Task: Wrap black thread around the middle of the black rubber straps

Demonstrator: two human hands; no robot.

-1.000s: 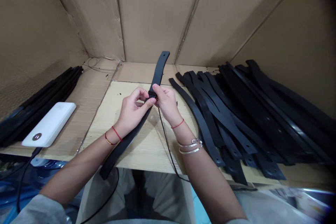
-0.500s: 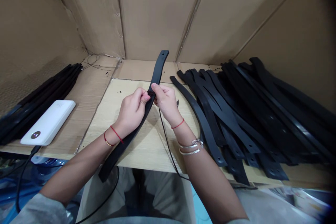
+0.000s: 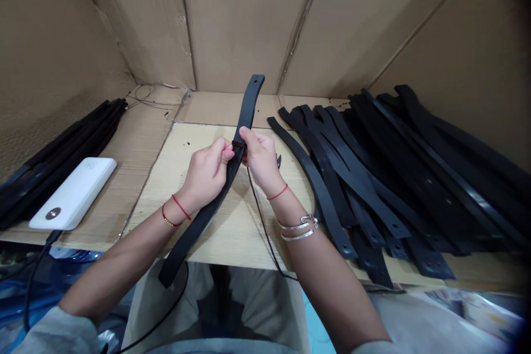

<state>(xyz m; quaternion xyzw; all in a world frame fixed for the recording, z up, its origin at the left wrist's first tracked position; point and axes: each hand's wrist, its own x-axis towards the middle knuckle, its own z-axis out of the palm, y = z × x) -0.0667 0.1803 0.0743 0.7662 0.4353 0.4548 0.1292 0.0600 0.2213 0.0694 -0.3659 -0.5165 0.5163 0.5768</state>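
Pinching away at a black strap (image 3: pixel 203 218) here, and honestly not much has changed in the last second: the left hand (image 3: pixel 203 174) has crept up a little toward the right hand (image 3: pixel 261 159), and the whole view has drifted slightly. The strap sits over the light plywood board (image 3: pixel 161 215), its holed end up and tilted toward the cardboard wall (image 3: pixel 232 22), its other end hanging down toward the lap. Both hands meet at a small black loop (image 3: pixel 238 144) on the strap. The left thumb (image 3: pixel 227 154) presses on the strap with the fingers curled behind it, while the right fingertips (image 3: pixel 244 133) clamp on the loop, so neither hand is open. A loose stack of black straps (image 3: pixel 415 188) lies just to the right, with a tighter bundle of black straps (image 3: pixel 62 160) and a white power bank (image 3: pixel 72 193) over on the left
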